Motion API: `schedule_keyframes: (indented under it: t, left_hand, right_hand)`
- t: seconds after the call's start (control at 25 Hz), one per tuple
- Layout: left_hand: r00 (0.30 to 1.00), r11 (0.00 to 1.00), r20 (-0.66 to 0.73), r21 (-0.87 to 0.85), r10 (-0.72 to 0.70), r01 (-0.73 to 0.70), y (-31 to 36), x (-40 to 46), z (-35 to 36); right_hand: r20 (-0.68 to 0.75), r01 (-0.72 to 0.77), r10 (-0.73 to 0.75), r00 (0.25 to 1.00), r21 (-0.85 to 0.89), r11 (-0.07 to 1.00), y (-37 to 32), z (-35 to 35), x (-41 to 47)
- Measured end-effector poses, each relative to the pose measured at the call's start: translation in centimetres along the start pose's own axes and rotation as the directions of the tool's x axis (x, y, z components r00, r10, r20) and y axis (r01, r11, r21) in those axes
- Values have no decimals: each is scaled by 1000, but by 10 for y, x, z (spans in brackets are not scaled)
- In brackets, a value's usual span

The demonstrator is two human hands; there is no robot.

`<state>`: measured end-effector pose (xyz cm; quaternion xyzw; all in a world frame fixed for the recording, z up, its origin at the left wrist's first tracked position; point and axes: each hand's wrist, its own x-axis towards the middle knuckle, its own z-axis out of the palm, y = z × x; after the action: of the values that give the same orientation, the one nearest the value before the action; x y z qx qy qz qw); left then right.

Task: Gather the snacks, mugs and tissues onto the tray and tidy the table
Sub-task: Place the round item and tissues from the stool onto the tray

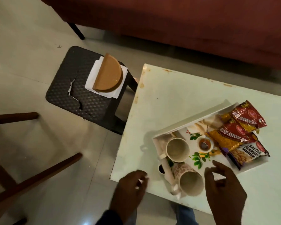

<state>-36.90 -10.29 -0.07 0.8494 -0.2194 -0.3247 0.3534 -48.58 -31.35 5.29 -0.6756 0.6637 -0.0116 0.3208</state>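
A white tray [190, 118] with a flower print lies on the pale table [169, 95]. In it stand a plain cream mug [177, 149] and a patterned mug [191, 182], with crumpled tissue [174, 189] beside the patterned one. Two red Aloo Bhujia packets [246, 117] and a salted peanuts packet [248, 154] rest on the tray's right side. My left hand [130, 189] hovers at the table's near left corner, fingers loosely curled. My right hand [224, 190] hovers by the tray's near edge, fingers relaxed, holding nothing.
A dark woven stool [71, 88] left of the table carries white napkins [92, 78] under a brown half-round holder [108, 75]. A maroon sofa [185, 21] stands behind. Wooden chair legs [39, 177] cross the floor at the left.
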Motion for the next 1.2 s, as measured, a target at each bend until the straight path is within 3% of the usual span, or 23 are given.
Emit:
schedule_keyframes:
  t: [0.2,0.32,0.4,0.48,0.64,0.72,1.0,1.2]
  left_hand:
    - [943,991,-327,133,67,-24,-17,81,-105]
    - [879,991,-471,135,78,-15,-19,147,-152]
    - [892,999,-452,55,24,0,-17,189,-172]
    - [942,999,-332,0,-43,45,-13,223,-184]
    - [973,972,-217,235,73,-21,-15,261,-189]
    - [977,965,-199,261,77,-23,-21,271,-188]
    - [937,999,-349,44,-11,28,-19,269,-192]
    - [919,987,-394,-132,30,-89,3,222,-200]
  right_hand:
    - [92,310,-330,939,183,933,-95,38,4]
    - [184,332,-404,896,326,885,-155,85,8]
    - [277,278,-383,881,352,894,-193,120,13]
    - [393,172,-317,864,361,917,-223,150,17]
    - [416,50,-228,880,396,917,-265,196,28]
    - [387,54,-225,894,405,913,-280,212,35]
    - [247,136,-264,933,437,889,-310,238,32]
    - [258,125,-388,885,672,730,-307,192,10]
